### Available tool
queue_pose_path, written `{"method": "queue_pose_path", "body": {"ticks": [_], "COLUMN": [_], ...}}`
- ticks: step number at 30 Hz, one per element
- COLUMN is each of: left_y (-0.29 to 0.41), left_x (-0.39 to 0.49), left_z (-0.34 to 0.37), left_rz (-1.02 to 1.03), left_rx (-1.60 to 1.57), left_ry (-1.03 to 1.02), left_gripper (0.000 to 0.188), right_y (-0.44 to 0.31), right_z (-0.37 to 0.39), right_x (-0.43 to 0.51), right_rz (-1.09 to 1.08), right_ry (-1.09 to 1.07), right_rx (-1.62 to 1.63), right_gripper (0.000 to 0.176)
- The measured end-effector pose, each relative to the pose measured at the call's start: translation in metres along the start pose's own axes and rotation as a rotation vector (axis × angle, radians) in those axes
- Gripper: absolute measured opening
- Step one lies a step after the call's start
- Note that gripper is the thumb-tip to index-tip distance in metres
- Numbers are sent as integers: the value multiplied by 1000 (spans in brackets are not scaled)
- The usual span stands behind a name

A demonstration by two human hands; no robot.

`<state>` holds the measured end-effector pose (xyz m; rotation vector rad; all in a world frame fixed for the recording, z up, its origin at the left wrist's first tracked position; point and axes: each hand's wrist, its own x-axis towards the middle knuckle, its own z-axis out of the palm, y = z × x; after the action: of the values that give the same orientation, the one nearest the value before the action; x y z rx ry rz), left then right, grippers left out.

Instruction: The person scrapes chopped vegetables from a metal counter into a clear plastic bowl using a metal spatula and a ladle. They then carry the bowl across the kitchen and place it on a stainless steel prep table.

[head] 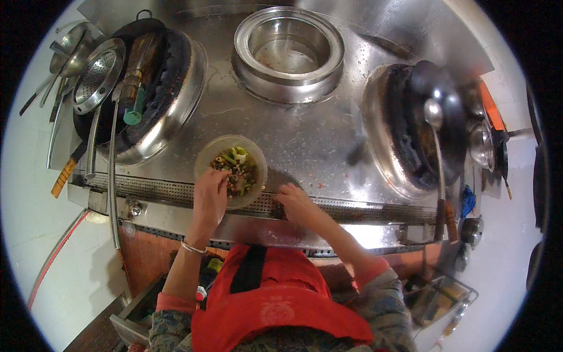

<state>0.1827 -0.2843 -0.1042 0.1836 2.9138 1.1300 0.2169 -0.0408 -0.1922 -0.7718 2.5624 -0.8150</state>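
Note:
A round translucent plastic bowl (259, 152) sits on the steel stove top, its near edge over the perforated drain strip. Inside lie mixed chopped food pieces (239, 169), green and reddish brown, with some pale bits. My left hand (211, 193) reaches over the bowl's left side, fingertips bunched at the food; whether they pinch any is hidden. To the right of the bowl, apart from it, my right hand (292, 200) is low over the drain strip (352, 210). Its fingers are bent and slightly blurred, and what lies under them cannot be made out.
At the left, a perforated skimmer (97, 79) and a bundled brush (134, 88) rest across a dark wok (154, 110). A round steel pot (288, 77) is set into the back. On the right, a long-handled ladle (434, 116) lies on another wok (418, 92). Small crumbs (319, 185) dot the steel.

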Motion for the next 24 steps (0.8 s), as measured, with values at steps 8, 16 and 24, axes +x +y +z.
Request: {"method": "queue_pose_path", "body": {"ticks": [8,16,24], "left_y": [50,27,25], "left_x": [-31,-34,-31], "left_z": [44,86,94], "left_rz": [140,136,123], "left_rx": [-251,11,16], "left_ry": [-202,-330,-277], "left_gripper": [15,15,12], "right_y": [38,36,21], "right_z": [-37,-35,-9], "right_x": [-31,-24,-34], "right_rz": [468,311,134], "right_ry": [411,416,182], "right_rx": [-98,139,59], "right_gripper": [25,34,32]}}
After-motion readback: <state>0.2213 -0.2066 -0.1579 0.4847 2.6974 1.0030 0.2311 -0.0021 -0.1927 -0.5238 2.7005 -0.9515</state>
